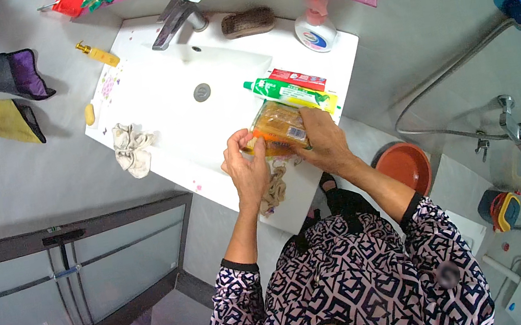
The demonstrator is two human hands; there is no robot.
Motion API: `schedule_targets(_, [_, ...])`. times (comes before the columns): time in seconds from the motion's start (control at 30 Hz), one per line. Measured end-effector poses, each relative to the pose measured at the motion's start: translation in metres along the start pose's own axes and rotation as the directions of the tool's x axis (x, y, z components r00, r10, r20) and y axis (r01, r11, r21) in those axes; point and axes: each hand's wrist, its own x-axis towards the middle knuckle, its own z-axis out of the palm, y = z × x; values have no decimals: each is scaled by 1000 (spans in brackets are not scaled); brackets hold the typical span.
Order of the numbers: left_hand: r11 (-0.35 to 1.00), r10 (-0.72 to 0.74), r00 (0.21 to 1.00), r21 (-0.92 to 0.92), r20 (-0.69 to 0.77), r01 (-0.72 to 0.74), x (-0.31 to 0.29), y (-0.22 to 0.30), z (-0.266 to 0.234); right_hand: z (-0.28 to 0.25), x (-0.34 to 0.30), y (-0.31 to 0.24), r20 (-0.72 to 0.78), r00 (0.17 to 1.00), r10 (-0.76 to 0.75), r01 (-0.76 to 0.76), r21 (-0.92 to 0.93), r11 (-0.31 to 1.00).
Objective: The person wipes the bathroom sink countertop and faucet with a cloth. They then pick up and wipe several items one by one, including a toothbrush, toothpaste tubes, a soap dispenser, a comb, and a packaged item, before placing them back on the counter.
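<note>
My right hand (325, 138) grips the right end of a clear-wrapped pack of amber soap bars (277, 120), with a barcode label near its thumb side. The pack is over the front right part of the white washbasin counter. At its near left edge, my left hand (248, 164) pinches a flat orange strip with comb-like teeth (266, 148), which looks like a comb. The strip lies against the pack, and part of it is hidden. A crumpled beige cloth (274, 191) lies just below, by the counter's front edge.
Beyond the pack lie a green and yellow tube (290, 93) and a red box (298, 78). A pump bottle (316, 30), a brown brush (248, 22) and a faucet (176, 21) stand along the back. A whitish cloth (133, 149) lies left of the basin (170, 74).
</note>
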Motion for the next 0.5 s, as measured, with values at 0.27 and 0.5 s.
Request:
schedule_targets(0.27, [978, -192, 963, 119, 187, 172, 50, 17, 12, 11, 7, 3, -181, 980, -84, 67, -98, 993])
schedule_targets(0.5, [934, -304, 883, -70, 358, 350, 98, 9, 30, 6, 9, -3, -210, 975, -76, 60, -78, 995])
